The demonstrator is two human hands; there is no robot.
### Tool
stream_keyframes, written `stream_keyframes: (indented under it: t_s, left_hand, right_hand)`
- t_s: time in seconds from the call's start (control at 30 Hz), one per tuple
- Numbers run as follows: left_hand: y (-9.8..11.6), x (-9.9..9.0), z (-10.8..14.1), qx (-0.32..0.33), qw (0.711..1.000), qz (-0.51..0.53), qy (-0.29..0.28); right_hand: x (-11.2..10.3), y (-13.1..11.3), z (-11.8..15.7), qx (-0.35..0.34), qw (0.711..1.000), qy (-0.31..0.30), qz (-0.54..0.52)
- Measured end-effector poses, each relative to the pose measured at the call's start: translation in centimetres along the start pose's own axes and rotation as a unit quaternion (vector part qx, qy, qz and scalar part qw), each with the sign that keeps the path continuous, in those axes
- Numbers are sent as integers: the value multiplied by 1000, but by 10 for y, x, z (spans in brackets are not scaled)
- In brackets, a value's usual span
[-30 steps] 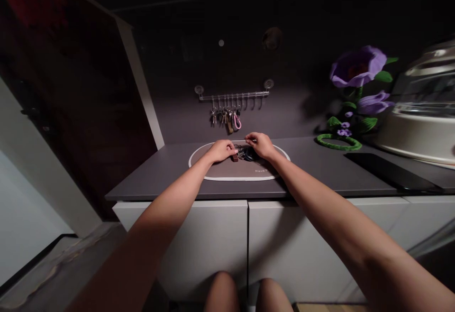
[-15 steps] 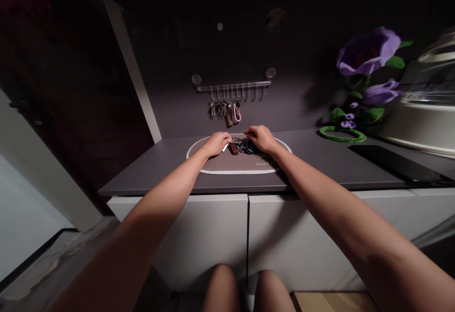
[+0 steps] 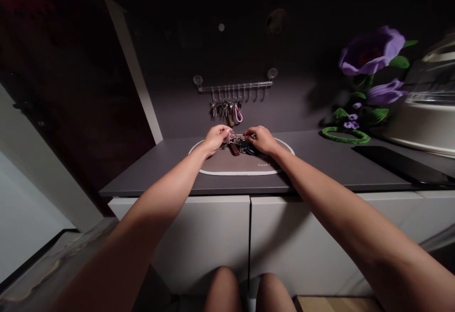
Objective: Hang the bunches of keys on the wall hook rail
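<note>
Over mat [image 3: 231,166]: left hand [image 3: 215,139] pinches pale tag [image 3: 228,138]; right hand [image 3: 262,139] half-curled

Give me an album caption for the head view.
Below a clear rack of hanging keys, the left hand and right hand flank a reddish-brown fob on an oval mat.

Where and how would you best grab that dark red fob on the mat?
Probably pinch the near end of the dark red fob across its long sides, coming from the near side: it's oblong, bare mat lies before it, and the left hand is close to its far end.
</note>
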State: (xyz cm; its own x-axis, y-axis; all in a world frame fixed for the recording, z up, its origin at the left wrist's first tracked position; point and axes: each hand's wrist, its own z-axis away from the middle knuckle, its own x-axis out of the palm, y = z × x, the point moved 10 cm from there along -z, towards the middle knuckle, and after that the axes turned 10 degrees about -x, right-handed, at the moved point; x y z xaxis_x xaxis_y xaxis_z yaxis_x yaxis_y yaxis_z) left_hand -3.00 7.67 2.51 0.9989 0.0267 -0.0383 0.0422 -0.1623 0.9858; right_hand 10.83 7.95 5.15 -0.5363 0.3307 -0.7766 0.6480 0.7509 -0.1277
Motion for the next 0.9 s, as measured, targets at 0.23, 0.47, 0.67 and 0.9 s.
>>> stream_keyframes:
  t_s: [0.23, 0.47, 0.67, 0.9]
  left_hand:
    - [4, 0, 0, -12, 988, 151, -39]
    - [13, -7, 0, -8, 971, 237, -39]
    - [20, -7, 3, 1, 953, 300, -51]
    - [25, 2, 8, 13, 945, 316, -80]
  right_hand:
    - [-2, -9, 0, -10, 1000, 7, -20]
    - [-10, -23, 0, -37, 996, 46, -66]
    - [-16, -43, 0, -103, 986, 96, -93]
    - [-14, -48, -1, -106, 980, 127, -114]
